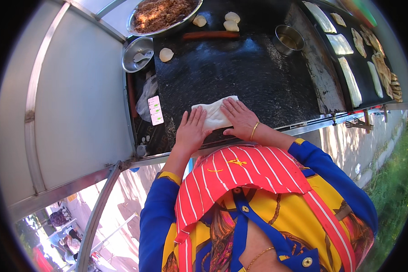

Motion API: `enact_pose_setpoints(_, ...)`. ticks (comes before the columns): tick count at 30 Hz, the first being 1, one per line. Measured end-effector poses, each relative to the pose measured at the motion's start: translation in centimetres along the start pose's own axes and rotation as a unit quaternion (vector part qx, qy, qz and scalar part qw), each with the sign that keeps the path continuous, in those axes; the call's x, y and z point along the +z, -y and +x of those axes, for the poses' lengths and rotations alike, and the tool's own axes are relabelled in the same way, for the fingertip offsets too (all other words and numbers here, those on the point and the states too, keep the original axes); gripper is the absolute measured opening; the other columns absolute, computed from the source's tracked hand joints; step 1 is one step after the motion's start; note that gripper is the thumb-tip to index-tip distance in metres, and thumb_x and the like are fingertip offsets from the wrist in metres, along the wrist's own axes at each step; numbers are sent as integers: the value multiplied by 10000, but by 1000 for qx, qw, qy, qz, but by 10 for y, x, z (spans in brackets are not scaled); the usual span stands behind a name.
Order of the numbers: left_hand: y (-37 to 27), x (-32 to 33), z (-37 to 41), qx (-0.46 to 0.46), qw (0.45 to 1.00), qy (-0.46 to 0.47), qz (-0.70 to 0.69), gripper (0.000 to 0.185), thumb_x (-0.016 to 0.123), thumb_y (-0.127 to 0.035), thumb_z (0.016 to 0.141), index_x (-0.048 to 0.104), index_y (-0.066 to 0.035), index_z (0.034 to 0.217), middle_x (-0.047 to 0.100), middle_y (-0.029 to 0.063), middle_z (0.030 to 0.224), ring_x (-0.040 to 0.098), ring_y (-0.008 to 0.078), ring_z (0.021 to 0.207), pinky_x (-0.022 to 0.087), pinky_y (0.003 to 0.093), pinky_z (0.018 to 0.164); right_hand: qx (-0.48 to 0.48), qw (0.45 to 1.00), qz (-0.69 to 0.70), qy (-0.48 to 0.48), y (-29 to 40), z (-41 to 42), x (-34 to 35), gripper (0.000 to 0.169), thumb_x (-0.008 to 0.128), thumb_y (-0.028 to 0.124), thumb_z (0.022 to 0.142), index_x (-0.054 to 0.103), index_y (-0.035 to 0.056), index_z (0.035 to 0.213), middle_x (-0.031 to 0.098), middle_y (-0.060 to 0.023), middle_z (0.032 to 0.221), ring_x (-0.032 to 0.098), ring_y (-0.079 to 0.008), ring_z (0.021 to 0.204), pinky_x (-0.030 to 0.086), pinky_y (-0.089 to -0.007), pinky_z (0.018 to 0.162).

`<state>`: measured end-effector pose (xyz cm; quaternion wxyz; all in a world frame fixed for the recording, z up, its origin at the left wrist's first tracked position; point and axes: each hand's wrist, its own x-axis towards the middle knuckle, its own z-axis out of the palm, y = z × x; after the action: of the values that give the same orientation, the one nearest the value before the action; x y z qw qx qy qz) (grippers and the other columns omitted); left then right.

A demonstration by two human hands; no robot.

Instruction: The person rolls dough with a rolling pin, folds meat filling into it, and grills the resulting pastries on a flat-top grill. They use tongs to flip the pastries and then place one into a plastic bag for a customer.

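A flat, roughly rectangular piece of white dough [213, 114] lies near the front edge of the black work surface [231, 74]. My left hand [192, 127] rests on its left end, palm down with the fingers apart. On its right end lies my right hand [239, 117], also palm down and spread, with a gold bangle at the wrist. Neither hand grips the dough. Beyond it, a reddish-brown rolling pin [211, 35] lies at the back, close to several dough balls, one of them [166, 54] at the left.
A large bowl of brown filling [132, 25] stands at the back left, above a steel bowl with a white spoon [126, 57]. A phone [155, 110] lies left. At the right are a metal pot [289, 39] and a griddle [363, 78] with flat breads; tongs [357, 124] hang outside.
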<state>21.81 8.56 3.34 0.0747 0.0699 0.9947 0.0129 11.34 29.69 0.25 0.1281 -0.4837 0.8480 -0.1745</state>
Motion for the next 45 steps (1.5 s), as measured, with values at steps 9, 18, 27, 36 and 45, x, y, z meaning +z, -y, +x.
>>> enact_pose_setpoints(9, -10, 4, 16, 27, 999, 21, 11, 716, 438, -540, 928, 389, -56, 1453, 313, 100, 1555, 274, 219, 1444, 133, 450, 1188, 18, 998, -23, 49, -7, 21, -15, 798, 537, 581, 864, 411, 23, 1419, 310, -181, 1538, 240, -308, 1450, 151, -440, 1187)
enact_pose_setpoints(18, -10, 5, 29, 43, 999, 7, -31, 615, 409, -487, 976, 411, -90, 1446, 355, 105, 1532, 324, 247, 1421, 184, 450, 1177, -18, 1000, -7, 4, -21, 3, -3, 768, 553, 550, 872, 408, 44, 1430, 325, -163, 1534, 236, -296, 1452, 154, -445, 1186)
enact_pose_setpoints(27, -16, -21, 112, -101, 950, 50, -290, 293, 658, -257, 843, 657, -92, 1085, 665, 116, 1115, 633, 278, 1034, 484, 407, 907, 212, 916, 260, -221, -43, -15, -24, 299, 593, 345, 919, 714, 100, 1040, 704, -110, 987, 688, -262, 871, 536, -370, 780)
enact_pose_setpoints(36, -20, -6, 155, 68, 976, 100, -184, 378, 825, -183, 647, 645, -77, 963, 680, 121, 921, 656, 297, 903, 513, 403, 768, 304, 774, 515, -209, -65, -26, -6, 212, 655, 158, 924, 700, 4, 1064, 699, -42, 880, 631, -92, 764, 531, -250, 706)
enact_pose_setpoints(45, -3, -34, 119, 27, 863, 163, -478, 308, 779, -76, 709, 630, -56, 978, 672, 69, 928, 641, 175, 910, 511, 311, 774, 91, 742, 663, 41, -55, 17, -3, 609, 750, 133, 836, 478, 13, 1368, 593, -75, 1259, 565, -147, 1128, 477, -286, 925)
